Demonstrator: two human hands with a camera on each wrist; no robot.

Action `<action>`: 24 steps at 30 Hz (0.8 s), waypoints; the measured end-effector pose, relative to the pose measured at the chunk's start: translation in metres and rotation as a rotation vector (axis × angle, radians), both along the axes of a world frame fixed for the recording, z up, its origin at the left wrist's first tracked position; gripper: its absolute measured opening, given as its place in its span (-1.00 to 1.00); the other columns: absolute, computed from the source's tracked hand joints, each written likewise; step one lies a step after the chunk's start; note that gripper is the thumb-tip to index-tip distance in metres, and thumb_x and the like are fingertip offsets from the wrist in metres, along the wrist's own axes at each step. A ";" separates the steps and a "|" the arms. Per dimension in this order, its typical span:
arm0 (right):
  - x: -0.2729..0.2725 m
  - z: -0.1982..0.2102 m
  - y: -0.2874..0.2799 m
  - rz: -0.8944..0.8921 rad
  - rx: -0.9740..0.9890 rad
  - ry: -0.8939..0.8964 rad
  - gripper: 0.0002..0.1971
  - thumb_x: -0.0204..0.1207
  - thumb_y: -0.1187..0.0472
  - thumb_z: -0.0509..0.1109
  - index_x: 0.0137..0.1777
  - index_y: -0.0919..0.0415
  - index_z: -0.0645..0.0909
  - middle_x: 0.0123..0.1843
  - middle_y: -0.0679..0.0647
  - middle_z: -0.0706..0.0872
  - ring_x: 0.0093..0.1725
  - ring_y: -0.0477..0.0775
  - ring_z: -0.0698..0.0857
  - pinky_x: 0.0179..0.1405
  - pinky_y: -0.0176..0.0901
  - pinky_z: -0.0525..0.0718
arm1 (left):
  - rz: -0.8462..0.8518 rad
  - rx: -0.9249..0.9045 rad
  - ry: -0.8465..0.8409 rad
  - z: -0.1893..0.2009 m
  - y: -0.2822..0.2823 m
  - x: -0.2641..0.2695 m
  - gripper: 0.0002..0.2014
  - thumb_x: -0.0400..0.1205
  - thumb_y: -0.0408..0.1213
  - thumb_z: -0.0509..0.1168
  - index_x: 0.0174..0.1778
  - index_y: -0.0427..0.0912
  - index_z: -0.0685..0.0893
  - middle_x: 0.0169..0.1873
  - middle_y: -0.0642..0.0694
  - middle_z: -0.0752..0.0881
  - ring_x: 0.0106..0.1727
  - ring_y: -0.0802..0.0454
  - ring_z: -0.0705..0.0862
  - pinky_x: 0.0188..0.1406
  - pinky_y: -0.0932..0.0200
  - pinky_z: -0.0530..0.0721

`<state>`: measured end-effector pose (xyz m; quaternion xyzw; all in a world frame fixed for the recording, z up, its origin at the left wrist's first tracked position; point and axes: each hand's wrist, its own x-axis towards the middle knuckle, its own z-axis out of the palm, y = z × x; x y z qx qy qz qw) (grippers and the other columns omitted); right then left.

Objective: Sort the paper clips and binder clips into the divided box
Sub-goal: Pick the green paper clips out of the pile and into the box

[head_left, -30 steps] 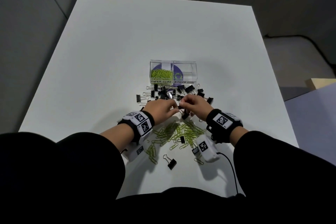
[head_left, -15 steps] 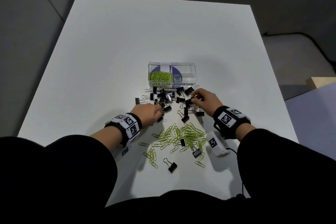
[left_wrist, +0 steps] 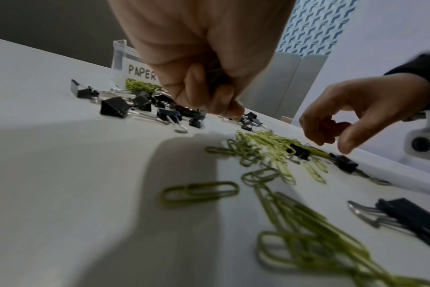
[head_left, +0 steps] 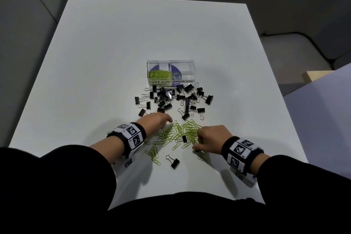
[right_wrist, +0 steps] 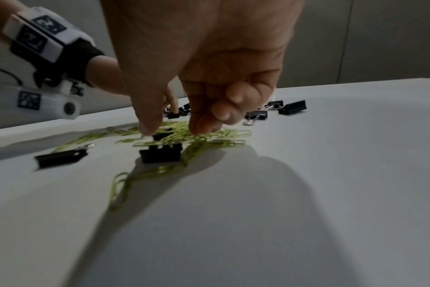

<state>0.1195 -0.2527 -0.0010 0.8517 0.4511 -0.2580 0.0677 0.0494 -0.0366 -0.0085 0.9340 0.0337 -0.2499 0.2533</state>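
The clear divided box (head_left: 191,62) stands mid-table; its left cell, labelled PAPER CLIPS, holds green paper clips (head_left: 159,74), and the BINDER CLIPS cell looks empty. Black binder clips (head_left: 171,99) lie scattered just in front of it. Nearer me is a loose heap of green paper clips (head_left: 182,133) with a binder clip (head_left: 184,138) in it. My left hand (head_left: 169,120) is at the heap's far left edge, its fingers (left_wrist: 218,101) curled round something dark and olive, seemingly paper clips. My right hand (head_left: 197,142) hovers over the heap's right side, thumb (right_wrist: 147,128) and forefinger apart, holding nothing.
A lone binder clip (head_left: 174,162) lies close to the front edge of the white table (head_left: 95,62). Another binder clip (right_wrist: 161,153) sits under my right hand. A pale purple surface (head_left: 332,110) and a wooden block (head_left: 313,76) lie beyond the table's right edge.
Both hands have pulled back from the binder clips toward me and now sit at the paper clip heap. The right hand moved furthest, down to the heap's near right side.
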 end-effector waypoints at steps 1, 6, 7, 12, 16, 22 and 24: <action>-0.004 -0.002 -0.001 0.004 -0.010 0.006 -0.61 0.51 -0.19 0.26 -0.04 0.17 0.55 -0.06 0.04 0.68 -0.17 0.07 0.60 -0.25 -0.16 0.47 | 0.001 0.004 -0.005 0.002 -0.003 0.000 -0.66 0.68 -0.47 0.06 0.32 -0.13 0.53 0.13 -0.12 0.66 0.02 -0.02 0.62 0.00 0.18 0.56; -0.013 -0.005 0.001 -0.077 -0.021 0.063 -0.71 0.50 -0.10 0.30 -0.15 0.12 0.41 -0.17 0.00 0.53 -0.22 0.04 0.50 -0.28 -0.16 0.43 | -0.043 0.016 -0.009 0.008 -0.016 -0.007 -0.83 0.70 -0.34 -0.02 -0.06 -0.10 0.47 -0.16 -0.03 0.57 -0.14 0.05 0.49 -0.21 0.26 0.41; -0.014 -0.006 0.001 -0.107 -0.020 0.085 -0.72 0.50 -0.08 0.31 -0.16 0.12 0.40 -0.18 -0.01 0.53 -0.21 0.04 0.50 -0.28 -0.17 0.42 | -0.081 0.033 -0.010 0.008 -0.018 -0.010 -0.84 0.71 -0.29 -0.02 -0.08 -0.10 0.47 -0.17 -0.03 0.59 -0.15 0.06 0.51 -0.26 0.29 0.40; -0.016 -0.008 0.000 -0.207 0.027 0.161 -0.76 0.43 0.00 0.39 -0.20 0.09 0.40 -0.18 -0.02 0.53 -0.19 0.05 0.50 -0.42 -0.19 0.34 | -0.291 0.076 0.024 0.004 -0.031 -0.029 -0.71 0.60 0.00 0.22 0.15 -0.06 0.60 0.07 -0.05 0.71 0.05 -0.02 0.65 -0.07 0.17 0.52; -0.017 -0.010 -0.001 -0.175 0.023 0.172 -0.81 0.46 0.08 0.34 -0.23 0.10 0.39 -0.17 0.00 0.52 -0.17 0.05 0.51 -0.46 -0.25 0.30 | -0.364 0.082 0.076 -0.003 -0.042 -0.043 -0.49 0.46 0.07 0.41 0.25 -0.08 0.52 0.13 -0.06 0.68 0.13 -0.09 0.65 0.00 0.14 0.54; -0.008 0.001 0.005 -0.219 0.038 0.249 -0.90 0.52 0.28 0.20 -0.19 0.14 0.34 -0.27 0.06 0.52 -0.23 0.09 0.48 -0.41 -0.20 0.35 | -0.334 0.075 0.017 -0.010 -0.053 -0.053 -0.62 0.50 -0.02 0.36 0.21 -0.03 0.54 0.12 0.00 0.70 0.11 -0.07 0.67 -0.03 0.12 0.58; -0.005 0.004 0.008 -0.259 0.078 0.288 -0.90 0.55 0.33 0.14 0.01 0.16 0.34 -0.31 0.04 0.52 -0.26 0.10 0.48 -0.41 -0.20 0.36 | -0.353 0.067 0.001 -0.010 -0.053 -0.053 -0.62 0.53 -0.01 0.33 0.23 -0.04 0.54 0.13 0.00 0.69 0.11 -0.07 0.67 -0.01 0.10 0.59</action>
